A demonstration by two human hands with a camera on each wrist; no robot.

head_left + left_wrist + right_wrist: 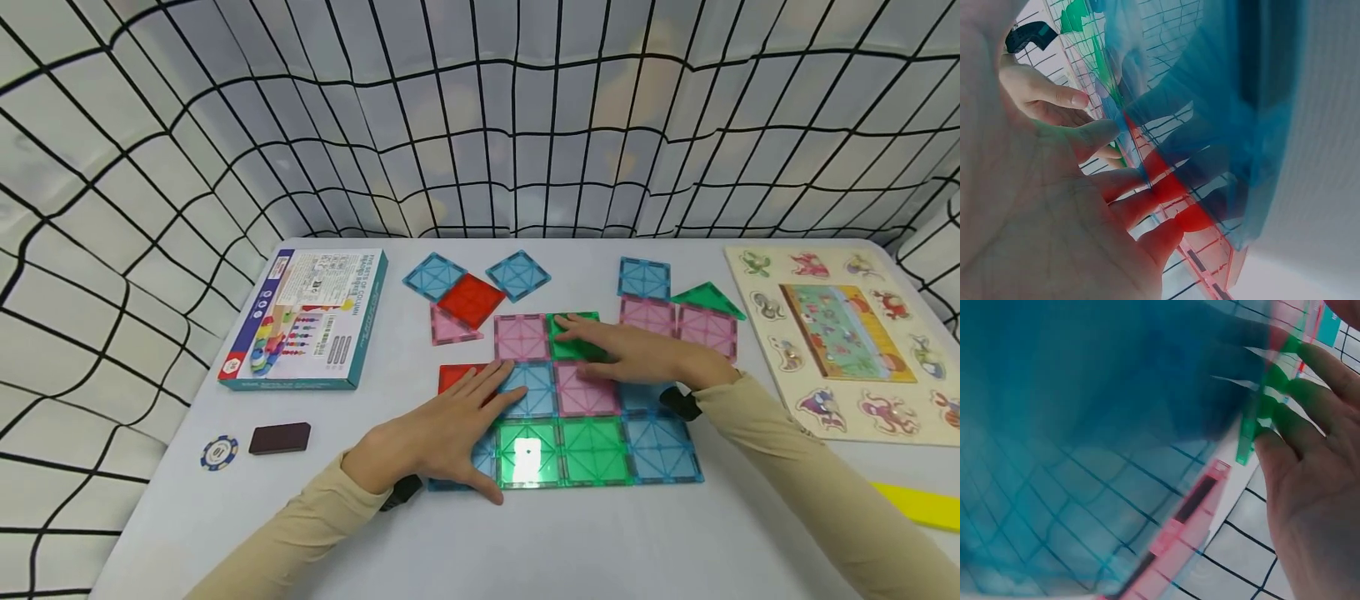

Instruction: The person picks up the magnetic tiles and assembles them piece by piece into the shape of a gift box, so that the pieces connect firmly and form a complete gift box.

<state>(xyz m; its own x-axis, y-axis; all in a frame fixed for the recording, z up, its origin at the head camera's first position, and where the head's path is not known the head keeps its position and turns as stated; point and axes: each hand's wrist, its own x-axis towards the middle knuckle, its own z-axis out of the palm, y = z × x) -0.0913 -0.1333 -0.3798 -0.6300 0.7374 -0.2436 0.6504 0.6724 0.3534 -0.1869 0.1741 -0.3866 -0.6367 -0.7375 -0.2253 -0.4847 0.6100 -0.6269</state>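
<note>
I am pressing both flat, open hands, left hand [442, 437] and right hand [637, 354], on the magnetic tiles [592, 450] at mid-frame on the bench [570, 542]; gripping nothing. They look stiff, light, slippery; best lifted by edges.

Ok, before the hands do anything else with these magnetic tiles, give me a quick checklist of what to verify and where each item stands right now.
1. Left hand flat on the tile mat, fingers straight over the blue tile: ok.
2. Right hand lying with straight fingers on the dark green tile: ok.
3. Dark green tile seated flush beside the pink tile: cannot tell, fingers cover the seam.
4. Bottom row, the two green tiles and the blue one, lying edge to edge: ok.
5. Spare tiles in reach: ok, a red square and a green triangle lie behind the mat.
6. Red tile under the left fingers joined to the mat: cannot tell.
</note>
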